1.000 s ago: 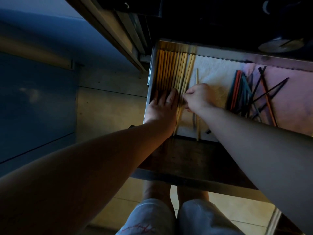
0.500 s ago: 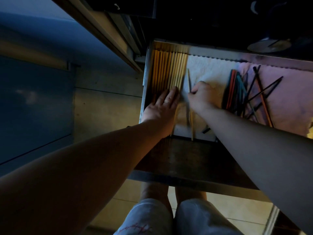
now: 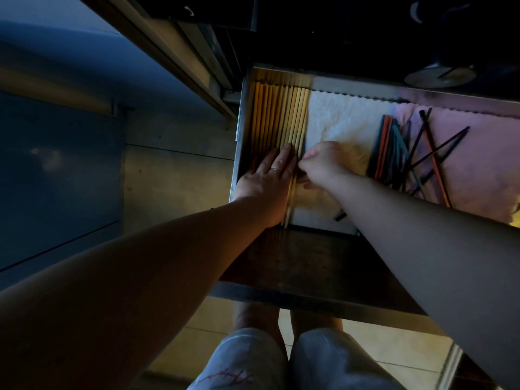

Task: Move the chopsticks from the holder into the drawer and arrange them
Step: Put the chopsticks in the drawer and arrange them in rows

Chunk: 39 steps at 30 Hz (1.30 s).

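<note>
A home kitchen: an open drawer (image 3: pixel 309 266) of chopsticks (image 3: pixel 278 116); tiled floor (image 3: pixel 394 347) underfoot.

the drawer (image 3: pixel 239 142) walls are showing as dull brushed metal, faintly reflecting; the pale chopsticks (image 3: pixel 281 116) are looking like matt, unvarnished wood or bamboo; the white liner (image 3: pixel 343 116) is reading as soft, nubbly cloth, the pink liner (image 3: pixel 478 164) likewise as matt fabric; the coloured chopsticks (image 3: pixel 388 147) are appearing smooth and slightly glossy; the drawer front (image 3: pixel 309 266) is looking like dark, worn wood; the floor tiles (image 3: pixel 394 347) are gleaming smooth
</note>
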### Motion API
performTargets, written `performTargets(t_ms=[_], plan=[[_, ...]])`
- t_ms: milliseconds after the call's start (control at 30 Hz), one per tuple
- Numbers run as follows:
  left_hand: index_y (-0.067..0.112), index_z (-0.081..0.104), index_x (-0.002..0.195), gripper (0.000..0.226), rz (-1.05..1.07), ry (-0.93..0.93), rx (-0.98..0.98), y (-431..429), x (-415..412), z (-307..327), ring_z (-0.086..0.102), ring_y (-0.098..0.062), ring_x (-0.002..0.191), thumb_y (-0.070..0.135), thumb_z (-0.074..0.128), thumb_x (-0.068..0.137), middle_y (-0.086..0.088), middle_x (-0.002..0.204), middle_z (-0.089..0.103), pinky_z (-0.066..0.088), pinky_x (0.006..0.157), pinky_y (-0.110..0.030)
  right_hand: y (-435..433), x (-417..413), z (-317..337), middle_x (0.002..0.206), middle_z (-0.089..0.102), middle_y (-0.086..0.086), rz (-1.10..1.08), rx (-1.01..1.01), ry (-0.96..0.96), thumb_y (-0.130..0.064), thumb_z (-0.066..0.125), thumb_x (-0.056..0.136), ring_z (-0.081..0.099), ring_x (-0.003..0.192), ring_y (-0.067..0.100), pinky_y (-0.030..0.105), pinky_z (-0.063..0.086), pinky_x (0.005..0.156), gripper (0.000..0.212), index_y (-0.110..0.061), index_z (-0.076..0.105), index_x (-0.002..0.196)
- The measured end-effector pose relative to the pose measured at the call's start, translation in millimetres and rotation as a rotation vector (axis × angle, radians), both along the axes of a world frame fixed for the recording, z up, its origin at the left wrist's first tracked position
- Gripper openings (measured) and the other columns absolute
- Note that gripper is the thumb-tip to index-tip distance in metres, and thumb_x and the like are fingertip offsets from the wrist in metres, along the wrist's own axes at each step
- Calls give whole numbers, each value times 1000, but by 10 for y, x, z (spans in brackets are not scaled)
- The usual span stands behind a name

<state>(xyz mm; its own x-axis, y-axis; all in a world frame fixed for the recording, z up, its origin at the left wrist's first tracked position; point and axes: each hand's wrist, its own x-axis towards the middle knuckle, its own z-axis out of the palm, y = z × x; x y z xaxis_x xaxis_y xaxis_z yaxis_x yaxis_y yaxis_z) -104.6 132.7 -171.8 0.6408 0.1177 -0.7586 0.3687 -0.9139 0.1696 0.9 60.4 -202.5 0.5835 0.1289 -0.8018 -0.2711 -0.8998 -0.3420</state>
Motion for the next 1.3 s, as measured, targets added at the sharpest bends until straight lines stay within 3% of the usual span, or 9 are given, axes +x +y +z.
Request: performTargets(t_ms=[167, 333, 500, 633, 700, 767, 833, 1067, 1300], plan=[[28, -20, 152, 94, -2, 8, 10, -8, -5, -20, -18, -20, 149, 15, 53, 95, 5, 156, -36, 24, 115, -50, -12, -12, 16, 92, 68, 11, -44, 33, 2, -7, 58, 91, 68, 72, 23, 33, 59, 60, 15, -9, 66, 104], [24, -18, 153, 87, -44, -17, 39, -34, 4, -12, -19, -21, 149, 21, 48, 97, 1, 158, -32, 5, 122, -48, -166, 50, 19, 90, 70, 3, -46, 70, -59, -14, 58, 88, 70, 83, 23, 40, 60, 77, 11, -19, 67, 86], [20, -9, 156, 83, -56, -101, 85, -200, 89, -16, -16, -23, 149, 21, 48, 96, -2, 161, -24, -6, 121, -45, -540, 223, 173, 96, 68, -6, 53, 48, -206, -19, 57, 88, 62, 93, 12, 18, 42, 77, 12, -22, 68, 91], [21, 2, 157, 75, -21, -124, 31, -452, 239, 12, -10, -26, 151, 15, 45, 96, -3, 164, -11, 1, 122, -46, -907, 348, 224, 103, 71, -1, 63, 36, -267, -16, 57, 86, 64, 102, 18, 20, 43, 83, 15, -20, 69, 93], [21, 20, 153, 68, 35, -163, -23, -603, 343, 52, 10, -29, 150, 21, 51, 93, -5, 163, 12, 16, 120, -46, -1089, 413, 249, 101, 71, -1, 68, 32, -298, -14, 57, 85, 64, 102, 18, 21, 43, 83, 16, -18, 69, 94], [19, 38, 143, 55, 127, -174, -88, -747, 453, 88, 37, -30, 136, 23, 55, 91, -6, 148, 38, 35, 106, -45, -1256, 475, 282, 97, 70, -2, 73, 22, -311, -12, 56, 83, 63, 99, 17, 22, 43, 82, 17, -19, 69, 93], [17, 43, 135, 46, 228, -139, -163, -900, 559, 99, 51, -32, 122, 25, 56, 92, -8, 135, 48, 44, 94, -45, -1429, 537, 273, 92, 69, -2, 77, 17, -309, -12, 56, 82, 63, 95, 16, 24, 46, 84, 18, -19, 69, 92], [15, 45, 122, 36, 397, -97, -171, -1372, 924, 5, 59, -37, 110, 33, 54, 92, -11, 121, 54, 42, 76, -42, -1899, 713, 239, 91, 66, 10, 39, 80, -312, 1, 55, 81, 61, 90, 22, 20, 39, 66, 22, 0, 67, 99], [14, 43, 122, 32, 418, -43, -119, -1545, 1034, -119, 61, -36, 105, 26, 52, 93, -12, 115, 60, 44, 76, -41, -2192, 808, 272, 96, 71, 12, 83, 36, -413, -5, 60, 77, 64, 93, 26, 25, 44, 75, 26, -4, 66, 103]])
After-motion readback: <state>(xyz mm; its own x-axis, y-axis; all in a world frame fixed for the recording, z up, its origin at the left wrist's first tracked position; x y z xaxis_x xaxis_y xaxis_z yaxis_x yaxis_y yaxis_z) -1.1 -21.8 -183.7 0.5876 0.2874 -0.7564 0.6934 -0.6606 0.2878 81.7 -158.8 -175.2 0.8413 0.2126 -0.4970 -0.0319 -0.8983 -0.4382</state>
